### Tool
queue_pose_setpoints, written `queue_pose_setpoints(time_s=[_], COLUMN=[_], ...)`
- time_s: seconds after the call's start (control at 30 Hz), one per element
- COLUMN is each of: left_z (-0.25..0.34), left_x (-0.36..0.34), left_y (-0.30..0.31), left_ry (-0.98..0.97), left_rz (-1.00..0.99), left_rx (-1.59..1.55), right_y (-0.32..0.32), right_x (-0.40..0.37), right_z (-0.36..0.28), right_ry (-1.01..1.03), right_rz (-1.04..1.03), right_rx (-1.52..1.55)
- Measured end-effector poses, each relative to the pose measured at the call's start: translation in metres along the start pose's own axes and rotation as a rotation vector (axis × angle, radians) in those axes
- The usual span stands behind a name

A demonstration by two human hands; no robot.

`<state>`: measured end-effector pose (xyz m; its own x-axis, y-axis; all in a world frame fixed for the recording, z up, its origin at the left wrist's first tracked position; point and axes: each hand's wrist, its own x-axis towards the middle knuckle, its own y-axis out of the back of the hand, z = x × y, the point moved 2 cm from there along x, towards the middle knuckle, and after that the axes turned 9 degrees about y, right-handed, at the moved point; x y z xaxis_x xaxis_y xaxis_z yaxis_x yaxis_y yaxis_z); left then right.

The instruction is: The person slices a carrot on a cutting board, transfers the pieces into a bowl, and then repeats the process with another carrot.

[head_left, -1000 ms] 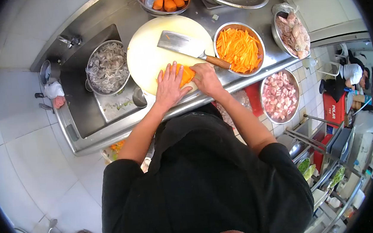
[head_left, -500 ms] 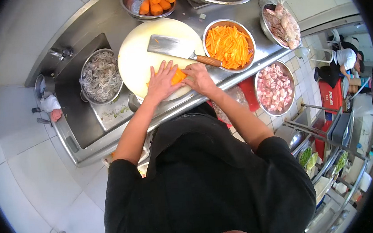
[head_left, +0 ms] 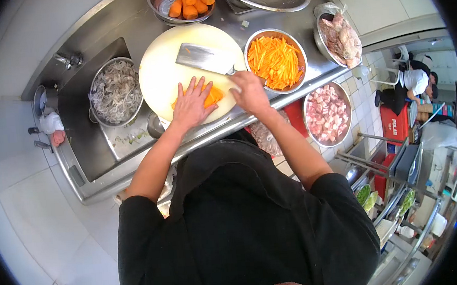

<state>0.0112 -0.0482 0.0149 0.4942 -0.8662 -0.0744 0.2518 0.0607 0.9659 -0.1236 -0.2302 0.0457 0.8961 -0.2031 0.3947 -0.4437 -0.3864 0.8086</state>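
My left hand (head_left: 190, 107) lies with spread fingers on cut orange carrot pieces (head_left: 213, 95) on a round, pale cutting board (head_left: 154, 68). Its palm and fingers partly cover the carrot. A cleaver (head_left: 201, 58) with a broad metal blade rests flat on the board, its wooden handle pointing right. My right hand (head_left: 250, 92) is over that handle, fingers reaching across it and thumb apart, no firm grip visible. Most of the handle is hidden under the hand. Just right of it stands a bowl of carrot strips (head_left: 276, 61).
Peeled carrots (head_left: 189, 3) fill a bowl behind the board. At left, the sink (head_left: 88, 147) holds a bowl of greyish strips (head_left: 115, 92). Raw meat (head_left: 341, 36) sits at the counter's right end; cubed meat (head_left: 327, 113) stands lower. A person (head_left: 417, 81) is at far right.
My right hand has left the carrot and moved up and right onto the cleaver's handle. My left hand stays on the carrot, its fingers spread. The whole view has shifted slightly.
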Motion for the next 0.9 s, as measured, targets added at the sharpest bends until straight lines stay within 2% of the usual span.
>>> queue_pose_setpoints(time_s=[0.1,0.17,0.27,0.37,0.4,0.47,0.6,0.67,0.8,0.9], left_z=[0.001,0.001,0.001,0.000,-0.001,-0.004,0.002,-0.001,-0.019,-0.045], left_x=[0.001,0.002,0.001,0.000,0.001,-0.001,0.001,0.000,-0.013,-0.036], left_y=[-0.002,0.003,0.004,0.001,-0.001,-0.006,0.009,0.011,0.032,0.037], left_ry=[0.011,0.026,0.035,0.017,0.009,-0.002,0.041,0.064,0.105,0.197], left_rz=[-0.017,-0.050,-0.059,-0.044,-0.033,-0.016,-0.096,-0.096,0.084,0.223], left_rx=[0.013,0.004,-0.036,-0.008,-0.008,-0.008,-0.032,-0.067,-0.266,-0.463], right_y=[0.031,0.047,0.061,0.055,0.057,0.059,0.068,0.061,0.025,0.005], right_x=[-0.001,-0.017,-0.031,-0.053,-0.053,-0.054,-0.011,0.010,0.021,0.024], right_z=[0.040,0.069,0.080,0.109,0.110,0.112,0.055,0.022,0.009,0.033], right_ry=[-0.101,-0.253,-0.271,-0.213,-0.236,-0.282,-0.260,-0.125,-0.125,-0.111], right_rz=[0.089,0.111,0.048,-0.197,-0.209,-0.235,0.030,-0.089,-0.421,-0.391], right_rx=[-0.146,-0.238,-0.257,-0.271,-0.250,-0.205,-0.076,-0.015,-0.151,-0.221])
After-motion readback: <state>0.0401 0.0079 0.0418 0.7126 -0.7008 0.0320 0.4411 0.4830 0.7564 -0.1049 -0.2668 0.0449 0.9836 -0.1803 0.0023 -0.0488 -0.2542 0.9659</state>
